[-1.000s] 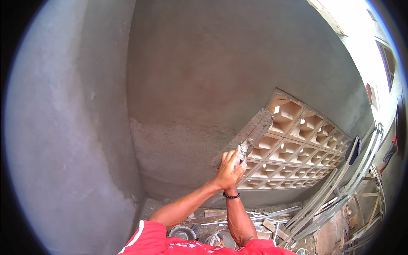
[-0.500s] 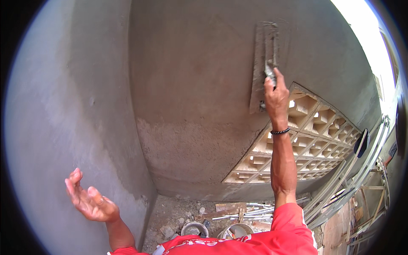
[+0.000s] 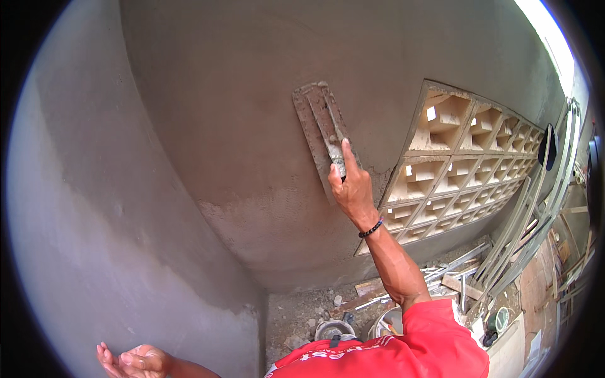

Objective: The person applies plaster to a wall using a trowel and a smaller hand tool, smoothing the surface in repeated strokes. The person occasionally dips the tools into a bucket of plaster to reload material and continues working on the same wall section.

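Note:
My right hand (image 3: 353, 192) grips the handle of a long rectangular plastering trowel (image 3: 310, 113), its blade smeared with wet mortar and laid against the grey plastered wall (image 3: 239, 126). The trowel leans, its top end tipped to the left. Below it the plaster turns rougher and darker. At the lower left my left hand (image 3: 135, 362) is held palm up with loosely curled fingers and nothing in it, near the smooth side wall (image 3: 75, 252). A dark beaded bracelet (image 3: 370, 228) circles my right wrist.
Right of the trowel, a panel of cream ventilation blocks (image 3: 441, 157) is set into the wall. Two buckets (image 3: 334, 329) stand among rubble (image 3: 296, 315) on the floor below. Long metal strips and poles (image 3: 535, 208) lean at the right, with planks and scraps beneath.
My right hand has brought the trowel left and down across the wall, tilting it from nearly upright. My left hand has dropped lower. The view has shifted too.

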`<state>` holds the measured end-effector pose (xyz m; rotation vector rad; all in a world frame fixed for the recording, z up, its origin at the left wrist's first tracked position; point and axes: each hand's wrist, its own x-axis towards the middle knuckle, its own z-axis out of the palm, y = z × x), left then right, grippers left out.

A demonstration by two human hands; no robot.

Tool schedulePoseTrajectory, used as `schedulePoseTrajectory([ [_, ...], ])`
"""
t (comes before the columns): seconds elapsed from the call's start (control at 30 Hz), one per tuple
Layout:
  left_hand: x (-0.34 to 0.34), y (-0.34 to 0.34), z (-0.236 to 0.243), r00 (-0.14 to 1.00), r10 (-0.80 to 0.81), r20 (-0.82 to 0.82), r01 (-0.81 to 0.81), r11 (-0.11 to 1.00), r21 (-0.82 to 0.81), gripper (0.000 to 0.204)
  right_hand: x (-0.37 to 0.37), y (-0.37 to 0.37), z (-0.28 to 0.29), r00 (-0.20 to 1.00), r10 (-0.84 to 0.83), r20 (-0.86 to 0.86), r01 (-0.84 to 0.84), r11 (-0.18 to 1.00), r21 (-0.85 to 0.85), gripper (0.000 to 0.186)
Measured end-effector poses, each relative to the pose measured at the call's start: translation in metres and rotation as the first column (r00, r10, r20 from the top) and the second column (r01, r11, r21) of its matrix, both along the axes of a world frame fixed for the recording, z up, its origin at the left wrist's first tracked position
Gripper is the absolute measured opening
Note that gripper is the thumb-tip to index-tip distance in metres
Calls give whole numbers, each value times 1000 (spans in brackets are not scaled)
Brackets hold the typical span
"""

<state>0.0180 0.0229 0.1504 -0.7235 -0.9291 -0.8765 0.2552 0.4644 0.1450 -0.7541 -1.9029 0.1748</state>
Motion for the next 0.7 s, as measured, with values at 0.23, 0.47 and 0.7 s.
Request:
schedulePoseTrajectory([
  [0.23, -6, 14, 14, 926, 376, -24, -374, 925, 75, 32, -24, -23, 40, 996, -3, -87, -6, 994, -106, 62],
  [0.47, -15, 22, 20, 880, 464, -102, -447, 881, 153, 27, -14, -7, -94, 979, -89, -183, 82, 996, -42, 58],
  [0.7, -14, 29, 20, 905, 402, -139, -377, 910, 175, 33, 4, 12, 73, 927, -205, -315, 234, 971, 56, 50],
])
